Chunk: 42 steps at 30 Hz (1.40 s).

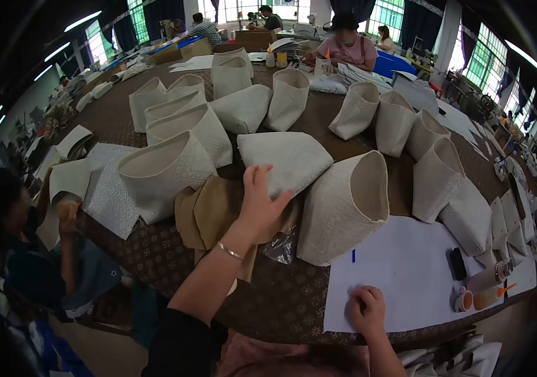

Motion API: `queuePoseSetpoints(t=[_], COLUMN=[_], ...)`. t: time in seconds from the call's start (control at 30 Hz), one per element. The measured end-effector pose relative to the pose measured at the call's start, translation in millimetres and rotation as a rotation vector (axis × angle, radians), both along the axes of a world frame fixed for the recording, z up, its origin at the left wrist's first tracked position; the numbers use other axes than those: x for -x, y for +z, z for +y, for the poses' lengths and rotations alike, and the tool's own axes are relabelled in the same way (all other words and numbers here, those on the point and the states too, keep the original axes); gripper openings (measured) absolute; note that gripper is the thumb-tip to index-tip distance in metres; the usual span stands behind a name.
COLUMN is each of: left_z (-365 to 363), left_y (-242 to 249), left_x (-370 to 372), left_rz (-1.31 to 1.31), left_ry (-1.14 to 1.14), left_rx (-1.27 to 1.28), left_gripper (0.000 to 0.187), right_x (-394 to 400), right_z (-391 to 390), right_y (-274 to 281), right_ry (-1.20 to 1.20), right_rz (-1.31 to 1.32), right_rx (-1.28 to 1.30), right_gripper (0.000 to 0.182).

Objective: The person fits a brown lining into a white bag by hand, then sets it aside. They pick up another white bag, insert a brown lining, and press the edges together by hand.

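Observation:
My left hand reaches out with fingers and thumb apart, its fingertips at the lower edge of a cream embossed bag piece lying on its side. To the right of it, a wide-mouthed cream bag piece stands tilted, its opening facing right. Under my left forearm lie brown fabric pieces, with a crumpled clear plastic bag beside them. My right hand rests loosely curled on a large white sheet, and nothing shows in its fingers.
Several more cream bag pieces stand across the brown patterned table. A black object, a small open jar and an orange-tipped glue bottle lie at right. Co-workers sit at left and across the table.

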<state>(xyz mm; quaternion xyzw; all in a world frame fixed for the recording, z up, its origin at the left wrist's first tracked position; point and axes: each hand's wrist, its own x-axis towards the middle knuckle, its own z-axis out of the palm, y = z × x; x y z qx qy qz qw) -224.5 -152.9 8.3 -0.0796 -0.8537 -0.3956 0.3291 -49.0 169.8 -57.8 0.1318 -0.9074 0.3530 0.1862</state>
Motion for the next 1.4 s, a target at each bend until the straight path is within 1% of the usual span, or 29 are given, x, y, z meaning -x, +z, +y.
queuePoseSetpoints(t=[0.03, 0.1, 0.17, 0.23, 0.3, 0.37, 0.4, 0.43, 0.47, 0.5, 0.57, 0.63, 0.67, 0.73, 0.77, 0.87, 0.93, 0.97, 1.03, 1.07, 1.13, 1.17, 1.23, 1.27, 1.33, 1.37, 1.4], left_z=[-7, -32, -52, -70, -92, -106, -113, -119, -120, -120, -131, -123, -123, -126, -129, -167, -203, -203, -201, -199, -184, -176, -164, -160, -139, -135, -132], left_y=[-8, -16, -10, -8, -15, -16, -20, -26, -26, -23, -30, -12, -9, -8, -11, -32, -54, -54, -50, -46, -40, -39, -38, -35, -17, -10, -5], left_x=[31, 82, 117, 149, 185, 209, 223, 238, 249, 257, 282, 285, 288, 296, 303, 334, 358, 358, 347, 338, 323, 316, 300, 286, 255, 241, 228], left_rz=[-0.025, 0.009, -0.093, -0.252, -0.287, -0.337, -0.359, -0.388, -0.421, -0.453, -0.444, -0.584, -0.586, -0.650, -0.646, -0.588, -0.480, -0.477, -0.504, -0.498, -0.473, -0.464, -0.312, -0.298, -0.332, -0.308, -0.273], left_ry=[0.026, 0.127, 0.230, 0.340, 0.351, 0.383, 0.407, 0.426, 0.488, 0.549, 0.496, 0.507, 0.487, 0.534, 0.520, 0.568, 0.451, 0.459, 0.532, 0.549, 0.616, 0.628, 0.629, 0.649, 0.532, 0.540, 0.400], left_rx=[-0.006, 0.028, 0.006, -0.039, -0.015, 0.068, 0.068, 0.074, 0.119, 0.170, 0.214, 0.293, 0.309, 0.248, 0.259, 0.214, 0.078, 0.078, 0.080, 0.078, -0.031, -0.044, -0.222, -0.240, -0.349, -0.363, -0.528], left_gripper=[0.066, 0.065, 0.066, 0.069, 0.072, 0.081, 0.087, 0.093, 0.098, 0.103, 0.109, 0.113, 0.113, 0.115, 0.115, 0.111, 0.098, 0.098, 0.085, 0.085, 0.081, 0.081, 0.076, 0.076, 0.071, 0.071, 0.066], right_x=[0, -2, -2, -1, 1, 0, 1, 2, 2, -1, -4, -8, -9, -8, -8, -5, -5, -5, -4, -3, -2, -2, 0, 0, 1, 0, 0], right_z=[-1, -3, -4, -5, -6, -5, -5, -5, -4, -3, -1, 1, 1, 1, 1, 2, 2, 2, 2, 2, 1, 1, 1, 0, 1, 2, 1], right_y=[2, 4, 6, 6, 6, 7, 7, 9, 9, 11, 14, 11, 10, 6, 5, 7, 7, 7, 9, 10, 9, 10, 11, 11, 9, 8, 8], right_ry=[-0.001, -0.020, -0.015, -0.028, -0.052, -0.026, -0.068, -0.053, -0.042, -0.095, -0.017, -0.052, -0.046, -0.061, -0.054, -0.050, -0.051, -0.051, -0.049, -0.059, -0.052, -0.055, -0.051, -0.063, -0.042, -0.045, -0.036], right_rz=[-0.006, -0.017, -0.013, -0.001, 0.007, -0.002, -0.016, 0.027, 0.064, 0.031, 0.044, 0.002, -0.017, -0.011, 0.003, -0.026, -0.035, -0.045, -0.055, -0.066, -0.055, -0.054, -0.050, -0.059, -0.034, -0.031, -0.008], right_rx=[-0.001, 0.000, -0.035, -0.050, -0.066, -0.099, -0.098, -0.116, -0.135, -0.130, -0.129, -0.120, -0.118, -0.112, -0.113, -0.104, -0.093, -0.087, -0.080, -0.078, -0.064, -0.056, -0.051, -0.036, -0.037, -0.024, -0.027], right_gripper=[0.015, 0.016, 0.015, 0.016, 0.017, 0.016, 0.016, 0.018, 0.021, 0.021, 0.025, 0.026, 0.027, 0.027, 0.027, 0.027, 0.028, 0.028, 0.028, 0.028, 0.028, 0.028, 0.026, 0.025, 0.023, 0.022, 0.022])
